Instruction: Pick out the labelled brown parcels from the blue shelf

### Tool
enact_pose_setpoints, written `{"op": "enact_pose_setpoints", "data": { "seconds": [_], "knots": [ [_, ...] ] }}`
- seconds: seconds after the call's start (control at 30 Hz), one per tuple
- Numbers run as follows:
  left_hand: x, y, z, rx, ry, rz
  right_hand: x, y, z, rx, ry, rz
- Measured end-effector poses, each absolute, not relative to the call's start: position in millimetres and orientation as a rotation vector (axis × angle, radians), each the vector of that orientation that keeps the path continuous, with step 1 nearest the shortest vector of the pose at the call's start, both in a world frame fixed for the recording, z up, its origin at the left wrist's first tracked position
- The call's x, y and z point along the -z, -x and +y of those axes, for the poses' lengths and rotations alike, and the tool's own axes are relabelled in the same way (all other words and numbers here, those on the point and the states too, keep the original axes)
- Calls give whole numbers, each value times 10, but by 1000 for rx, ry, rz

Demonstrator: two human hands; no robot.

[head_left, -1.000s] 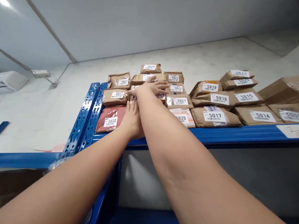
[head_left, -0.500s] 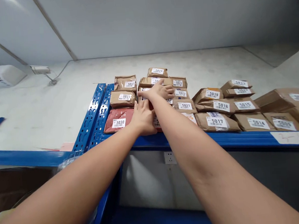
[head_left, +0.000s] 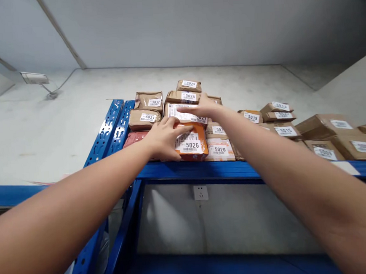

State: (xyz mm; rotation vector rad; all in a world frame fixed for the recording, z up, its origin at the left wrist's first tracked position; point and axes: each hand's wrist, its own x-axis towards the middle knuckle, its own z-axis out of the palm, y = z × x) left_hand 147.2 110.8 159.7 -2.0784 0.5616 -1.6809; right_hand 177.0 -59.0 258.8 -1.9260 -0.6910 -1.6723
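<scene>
In the head view, my left hand (head_left: 166, 140) is at the left side of an orange box (head_left: 199, 148) labelled 5026, its thumb across the box's upper front. The hand grips that box at the shelf's front edge. Above it, my right hand (head_left: 206, 106) has its thumb and fingers spread, pressed against the front of the white-labelled package (head_left: 184, 115) resting over the orange box. One of its fingers points up beside the brown parcel (head_left: 175, 96) labelled 5028. The other right fingers are partly hidden.
Parcels 5031 (head_left: 134, 120) and 5032 (head_left: 142, 99) are stacked left, over a red parcel (head_left: 135, 137). Parcel 5020 (head_left: 213, 145) stands to the right, with several brown parcels beyond. A blue shelf beam (head_left: 173, 171) and perforated upright (head_left: 106, 130) frame the stack.
My right hand has shifted right and slightly down. My left hand has moved left and down, uncovering the orange box's label. The view has shifted slightly.
</scene>
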Motion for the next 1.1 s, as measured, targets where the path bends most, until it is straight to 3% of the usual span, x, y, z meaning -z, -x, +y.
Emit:
{"op": "enact_pose_setpoints", "data": {
  "seconds": [0.23,0.4,0.83,1.1],
  "knots": [
    [-1663,-1425,1104,1590,2101,517,-2422,-1955,-1255,1223,2054,-1176],
    [-1632,-1410,1088,1574,2166,530,-2514,-2075,-1106,1520,2017,-1168],
    [-1644,-1312,859,1504,2250,218,-2583,-2318,-1101,1573,1763,-1239],
    [-1654,-1244,816,1446,2281,113,-2661,-2253,-1086,1792,1891,-1110]
  ]
}}
